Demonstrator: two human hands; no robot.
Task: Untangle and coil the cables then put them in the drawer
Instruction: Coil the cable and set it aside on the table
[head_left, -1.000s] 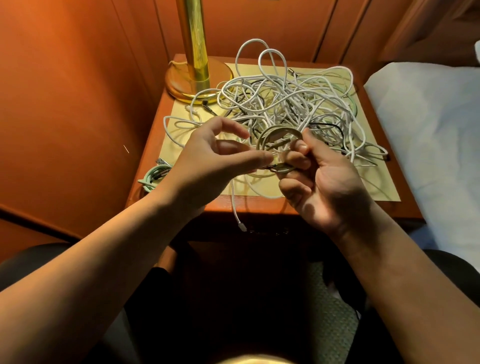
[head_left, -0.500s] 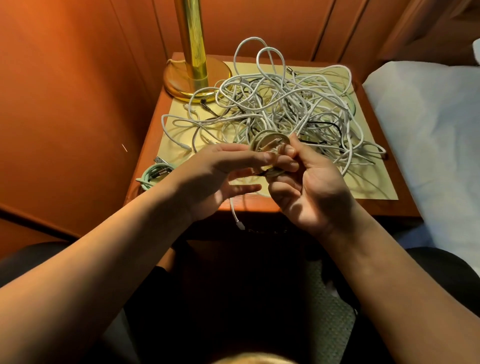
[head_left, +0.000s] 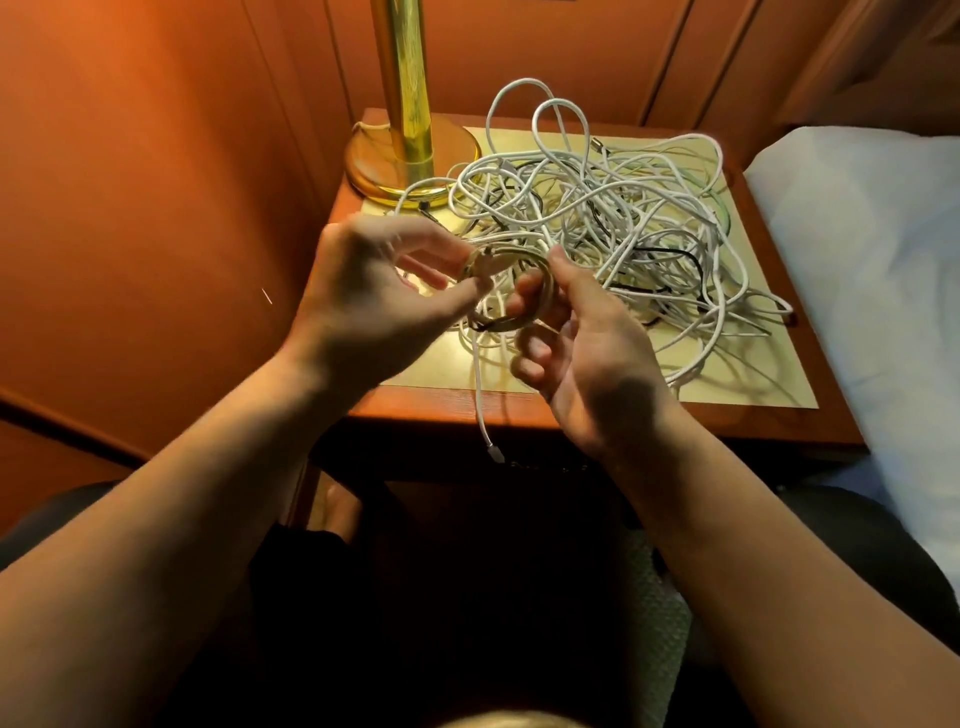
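A person sits at a small reddish wooden bedside table (head_left: 457, 410) whose top is covered by a pale yellow mat. Both hands are raised just above its near edge, working a small coiled loop of pale greenish cable (head_left: 540, 270). The left hand (head_left: 379, 306) pinches the loop's left side between thumb and fingertips, though this hand is blurred by motion. The right hand (head_left: 587, 353) holds the loop's right side between thumb and forefinger, its lower fingers loosely curled.

A second ago the two hands were pressed close together lower down; now they have lifted and drawn slightly apart, so the loop shows open between them. That suggests the coil is nearly finished and its loose end is being tucked or wrapped.

Behind the hands lies a large tangled heap of white cables with a few black strands (head_left: 613, 228), spread over most of the mat. One white cable end with a plug (head_left: 493, 452) dangles over the table's front edge. A shiny brass lamp base and stem (head_left: 410, 150) stands at the back left corner. White bedding (head_left: 862, 249) lies to the right.

No drawer can be made out in the dark space under the table. Judging by the heap, most of the untangling remains to be done.
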